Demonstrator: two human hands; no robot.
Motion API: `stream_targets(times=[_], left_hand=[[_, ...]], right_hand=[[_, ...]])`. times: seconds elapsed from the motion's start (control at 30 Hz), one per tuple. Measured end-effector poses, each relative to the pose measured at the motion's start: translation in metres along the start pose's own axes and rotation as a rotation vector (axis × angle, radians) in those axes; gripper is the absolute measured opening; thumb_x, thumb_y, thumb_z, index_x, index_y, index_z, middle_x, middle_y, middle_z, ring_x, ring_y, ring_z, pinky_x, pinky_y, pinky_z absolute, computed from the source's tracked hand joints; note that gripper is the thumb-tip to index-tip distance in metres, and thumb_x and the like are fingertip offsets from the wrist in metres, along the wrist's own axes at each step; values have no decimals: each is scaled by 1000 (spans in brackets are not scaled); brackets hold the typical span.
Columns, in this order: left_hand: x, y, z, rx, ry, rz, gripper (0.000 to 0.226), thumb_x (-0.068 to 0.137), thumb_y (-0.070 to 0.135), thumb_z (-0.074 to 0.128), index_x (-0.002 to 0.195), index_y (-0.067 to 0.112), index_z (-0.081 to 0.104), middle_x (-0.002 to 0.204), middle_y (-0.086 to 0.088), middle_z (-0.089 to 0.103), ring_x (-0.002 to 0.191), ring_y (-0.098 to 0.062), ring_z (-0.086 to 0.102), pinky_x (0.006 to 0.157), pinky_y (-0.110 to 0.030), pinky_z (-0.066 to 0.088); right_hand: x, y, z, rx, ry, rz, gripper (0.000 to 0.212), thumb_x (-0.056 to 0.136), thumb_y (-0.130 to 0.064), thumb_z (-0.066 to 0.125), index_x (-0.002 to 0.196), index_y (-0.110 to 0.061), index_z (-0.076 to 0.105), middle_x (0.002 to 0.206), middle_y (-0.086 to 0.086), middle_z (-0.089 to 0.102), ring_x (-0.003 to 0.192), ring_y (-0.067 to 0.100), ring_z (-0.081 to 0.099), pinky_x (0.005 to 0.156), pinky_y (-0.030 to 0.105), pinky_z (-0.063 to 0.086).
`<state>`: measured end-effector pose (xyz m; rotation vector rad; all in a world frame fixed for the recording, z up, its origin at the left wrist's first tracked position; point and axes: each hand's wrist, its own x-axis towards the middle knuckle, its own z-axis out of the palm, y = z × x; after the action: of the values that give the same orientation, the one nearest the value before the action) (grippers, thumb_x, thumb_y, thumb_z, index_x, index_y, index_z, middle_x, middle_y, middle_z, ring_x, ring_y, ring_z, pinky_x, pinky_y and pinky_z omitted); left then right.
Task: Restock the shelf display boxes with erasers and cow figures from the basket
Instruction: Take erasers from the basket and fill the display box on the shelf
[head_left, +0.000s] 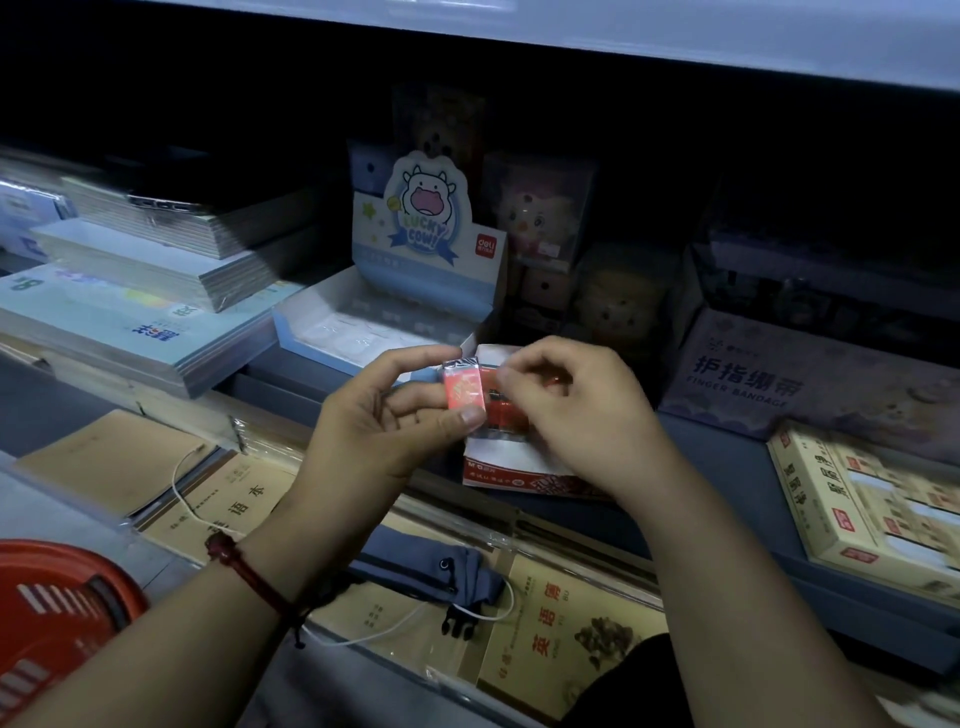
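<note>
Open tray up top, crowded red box below

The cow display box (384, 325) is reachable from above and in front, hemmed in by its upright header card (423, 208) behind and notebook stacks (150, 306) to the left. The left hand (384, 421), pinching an eraser (464, 391), and the right hand (576, 415) cover the red box (511, 470).

Both bare forearms reach forward, and the hands meet close together. The left hand (384, 421), palm turned inward, pinches an eraser (464, 391) between thumb and forefinger. The right hand (576, 415), knuckles up and fingers curled, has its fingertips (511, 376) at the eraser's right edge; its grip is hidden.
</note>
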<state>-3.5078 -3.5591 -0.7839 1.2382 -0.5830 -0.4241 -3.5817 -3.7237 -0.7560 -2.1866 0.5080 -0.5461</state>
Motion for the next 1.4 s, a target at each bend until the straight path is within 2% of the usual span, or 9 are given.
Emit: stream_targets(times=[0.07,0.17,0.3,0.4,0.5,0.63,0.87,1.07,1.4], left_hand=[[0,-1,0,24,-15,14,47,77,3,76,122,15,67,93,-17,78,86,-26,76,74,-28,61],[0,-2,1,51,-59,22,48,78,4,75,124,14,67,95,-18,78,89,-30,77,79,-34,63],[2,-6,1,99,-79,62,47,81,1,75,126,12,67,95,-19,76,90,-36,76,84,-37,63],[4,-10,3,271,-120,113,49,81,10,79,128,18,67,92,-10,73,77,-37,68,76,-45,59],[5,-14,4,455,-118,152,47,85,15,80,128,29,65,102,4,67,63,-15,55,62,-27,51],[6,-19,4,603,-64,171,46,90,6,69,125,34,60,111,5,59,65,-15,60,64,-18,48],[6,-22,12,577,38,142,39,88,4,69,110,36,63,108,4,59,62,-12,62,68,-27,59],[11,-23,13,571,81,14,35,84,8,71,107,33,62,109,6,61,61,-10,60,59,-20,51],[21,-19,13,488,113,-105,32,83,2,70,102,27,65,78,-1,65,56,-12,63,47,-24,49]], right_hand=[[-3,-4,1,161,-97,-24,8,93,-30,69,90,-27,76,80,-11,73,73,3,67,74,25,52],[-6,-8,-1,331,-174,-1,11,97,-18,65,95,-18,76,67,-5,67,56,3,59,55,17,44],[-6,-7,-4,387,-190,23,6,94,-15,69,95,-14,75,71,10,66,59,14,59,53,27,47],[-6,-4,-8,324,-164,22,6,91,-13,71,87,-14,75,68,12,67,57,20,59,56,36,49],[-3,3,-15,233,-59,29,10,89,-10,69,82,-13,74,65,8,68,55,16,59,53,30,48],[0,15,-19,-43,94,37,8,87,-16,69,84,-24,70,66,-3,69,56,1,60,55,19,47],[0,24,-15,-400,-12,48,11,91,-20,62,80,-21,63,80,0,67,71,15,65,65,36,59],[-3,21,-23,-354,-169,89,13,81,-32,74,89,-27,65,93,-5,65,80,10,64,72,36,59],[-3,22,-18,-319,-61,56,5,88,-23,73,89,-22,68,80,-6,67,78,8,63,75,35,58]])
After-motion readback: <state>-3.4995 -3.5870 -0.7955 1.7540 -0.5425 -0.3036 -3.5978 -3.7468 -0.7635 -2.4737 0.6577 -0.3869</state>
